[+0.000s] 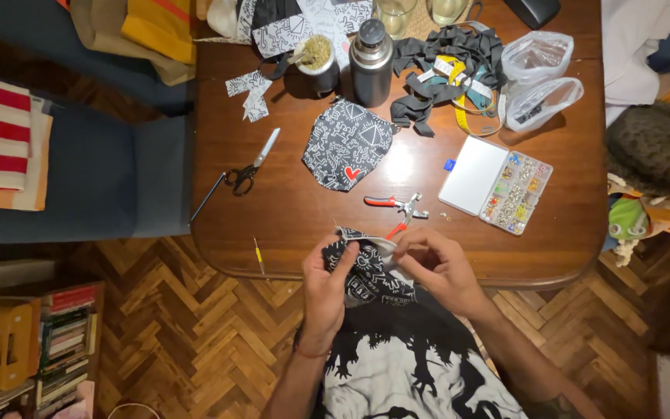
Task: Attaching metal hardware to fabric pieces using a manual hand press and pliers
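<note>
A small piece of black-and-white printed fabric [366, 271] is held between both hands just off the near edge of the wooden table [288, 209], above the person's lap. The left hand [327, 283] is closed around the fabric's left side, thumb laid across the print; the right hand [436, 268] is pinched narrowly on the pale upper right edge, at about 1 o'clock from the fabric's middle. The piece's long axis runs roughly from 11 o'clock down to 5 o'clock, and its lower part is lost against the printed shirt, so its full outline cannot be made out.

The red-handled pliers [395, 208] lie on the table at 12 o'clock from the hands, just beyond the fingertips, long axis running 9 to 3 o'clock with the jaws turned towards 3 o'clock. The right hand is the nearer of the two to them. A second red handle is seen slanting down towards the fabric, partly hidden by the fingers.

Further off, a finished printed pouch [347, 145] lies at 12 o'clock, scissors [251, 167] at 10 o'clock, and an open compartment box [496, 185] of small fittings at 1 o'clock. Whether a fitting is held in the right fingertips cannot be told; it is too small and covered.
</note>
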